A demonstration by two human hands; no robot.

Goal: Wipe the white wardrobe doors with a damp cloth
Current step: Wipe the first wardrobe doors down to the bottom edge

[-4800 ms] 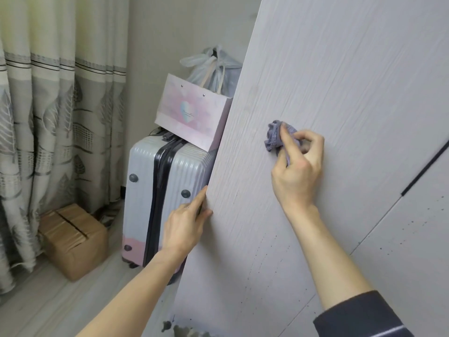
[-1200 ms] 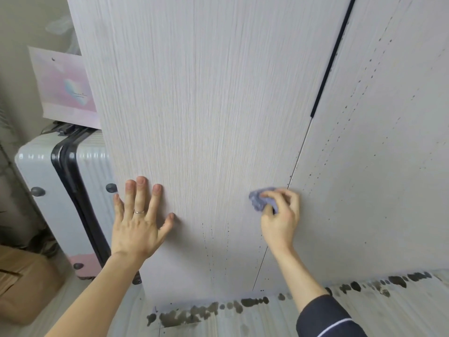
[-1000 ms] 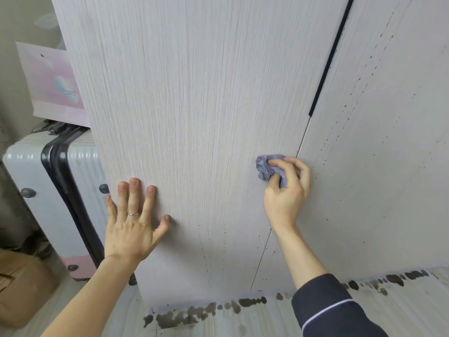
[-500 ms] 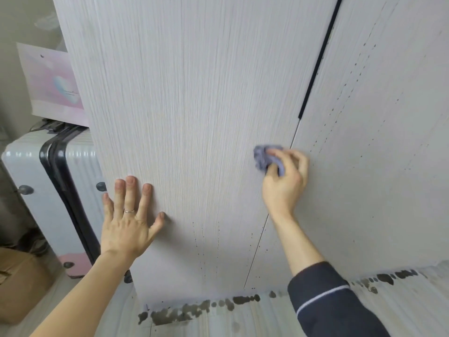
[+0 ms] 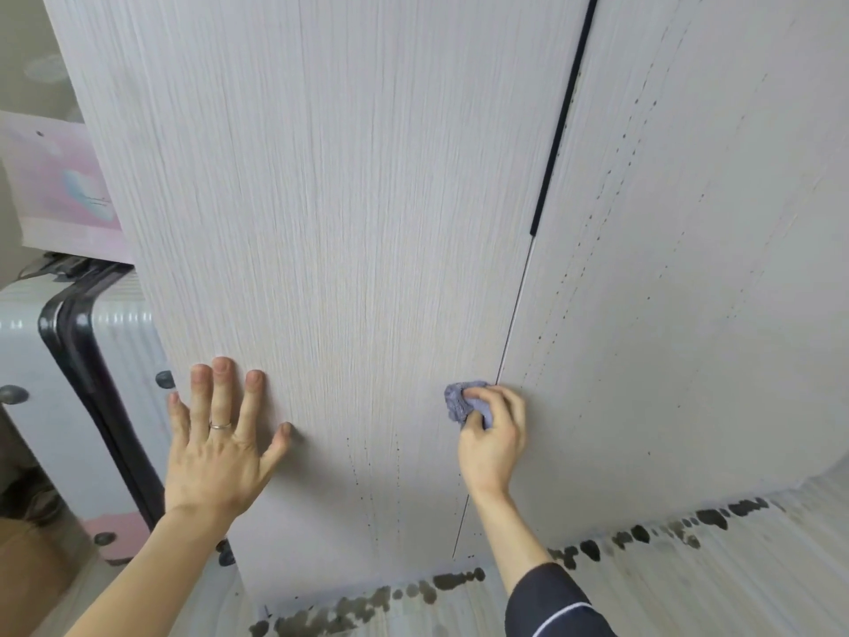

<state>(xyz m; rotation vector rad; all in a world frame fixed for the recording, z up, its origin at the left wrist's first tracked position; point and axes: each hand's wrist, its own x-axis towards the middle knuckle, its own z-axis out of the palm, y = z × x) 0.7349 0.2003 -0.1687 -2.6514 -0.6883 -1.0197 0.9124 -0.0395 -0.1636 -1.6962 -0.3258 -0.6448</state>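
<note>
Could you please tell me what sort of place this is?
Most likely a bedroom at home: tall white wardrobe doors, a hard-shell suitcase stood beside them, and a pink paper bag above it.

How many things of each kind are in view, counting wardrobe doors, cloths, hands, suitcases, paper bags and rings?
Wardrobe doors: 2 (left door, right door)
Cloth: 1
Hands: 2 (left hand, right hand)
Suitcase: 1
Paper bag: 1
Ring: 1
Total: 8
</note>
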